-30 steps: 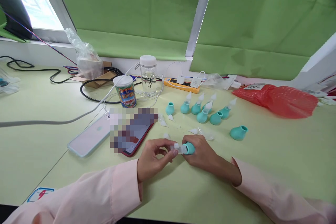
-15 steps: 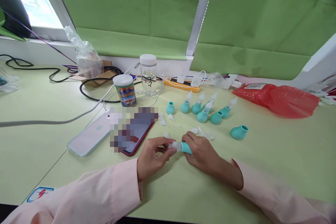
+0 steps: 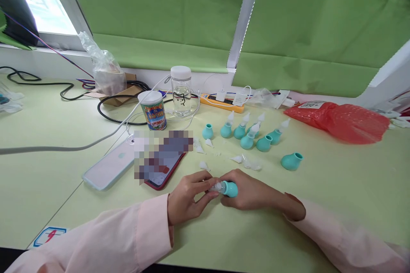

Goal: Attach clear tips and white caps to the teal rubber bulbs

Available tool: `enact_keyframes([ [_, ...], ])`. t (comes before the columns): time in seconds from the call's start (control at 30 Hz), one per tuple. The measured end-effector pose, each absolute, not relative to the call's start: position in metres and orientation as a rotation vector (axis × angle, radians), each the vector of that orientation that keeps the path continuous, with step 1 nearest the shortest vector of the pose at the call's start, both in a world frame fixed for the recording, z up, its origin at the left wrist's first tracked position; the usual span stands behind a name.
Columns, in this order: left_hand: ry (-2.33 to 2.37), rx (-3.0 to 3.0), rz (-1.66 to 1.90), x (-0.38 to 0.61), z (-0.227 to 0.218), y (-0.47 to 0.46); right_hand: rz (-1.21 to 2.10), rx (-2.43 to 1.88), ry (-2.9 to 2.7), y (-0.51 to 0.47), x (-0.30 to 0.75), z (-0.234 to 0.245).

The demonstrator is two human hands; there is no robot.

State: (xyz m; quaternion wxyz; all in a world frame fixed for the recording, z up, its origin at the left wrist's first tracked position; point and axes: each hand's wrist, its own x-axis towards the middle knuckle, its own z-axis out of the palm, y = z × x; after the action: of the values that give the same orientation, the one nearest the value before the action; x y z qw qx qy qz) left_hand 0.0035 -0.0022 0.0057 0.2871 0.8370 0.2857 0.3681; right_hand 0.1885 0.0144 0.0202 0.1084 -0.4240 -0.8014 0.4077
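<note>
Between my hands is a nasal aspirator with a teal rubber bulb [image 3: 230,189] and a clear plastic nozzle [image 3: 219,187]. My left hand [image 3: 192,194] pinches the nozzle between thumb and fingers. Closed round the bulb from the right is my right hand [image 3: 245,190], its fingertips partly hidden. The nozzle sits against the bulb's mouth; how deep it goes I cannot tell. Beyond my hands stand several aspirators with nozzles, one of them at the front [image 3: 248,140]. Bulbs without nozzles include an open teal bulb [image 3: 291,161] on the right and a smaller-looking one [image 3: 207,131] on the left.
White plastic scraps [image 3: 204,165] and a clear wrapper [image 3: 251,163] lie just beyond my hands. To the left are a red-edged phone [image 3: 166,166] and a pale-cased phone [image 3: 110,164]. A can [image 3: 153,111], a water bottle [image 3: 181,94], an orange power strip [image 3: 221,103] and a red bag [image 3: 355,123] stand behind.
Both hands have come slightly nearer to me with the aspirator. My right hand has turned and shifted its grip, so the bulb's rounded end now faces me more.
</note>
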Motion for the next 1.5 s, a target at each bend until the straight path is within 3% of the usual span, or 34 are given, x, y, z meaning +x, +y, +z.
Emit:
enact_keyframes([
  [0.37,0.681,2.178,0.935,0.004,0.007,-0.004,1.886,-1.245,-2.309,0.021,0.189,0.026],
  [0.57,0.728,1.556,1.014,0.006,0.014,0.003,1.821,-1.085,-1.895,0.005,0.171,0.031],
  [0.63,0.692,1.508,1.035,0.005,0.017,0.004,1.655,-1.026,-1.997,-0.001,0.170,0.036],
  [0.73,0.662,1.348,1.057,0.004,0.018,0.007,1.100,-1.050,-2.243,0.000,0.177,0.047],
  [0.97,0.530,0.973,0.826,0.005,0.010,0.012,0.035,-1.436,-2.448,0.038,0.203,0.049],
  [1.1,0.540,1.024,0.729,0.005,0.010,0.007,-0.228,-1.487,-2.614,0.057,0.215,0.027],
  [1.27,0.741,1.214,0.711,0.006,0.016,0.005,-0.047,-1.330,-2.542,0.054,0.213,0.031],
  [1.4,0.808,1.491,0.748,0.007,0.020,0.004,0.929,-0.861,-2.079,0.038,0.202,0.048],
  [1.5,0.785,1.580,0.752,0.007,0.021,0.002,1.346,-0.754,-1.766,0.029,0.194,0.046],
])
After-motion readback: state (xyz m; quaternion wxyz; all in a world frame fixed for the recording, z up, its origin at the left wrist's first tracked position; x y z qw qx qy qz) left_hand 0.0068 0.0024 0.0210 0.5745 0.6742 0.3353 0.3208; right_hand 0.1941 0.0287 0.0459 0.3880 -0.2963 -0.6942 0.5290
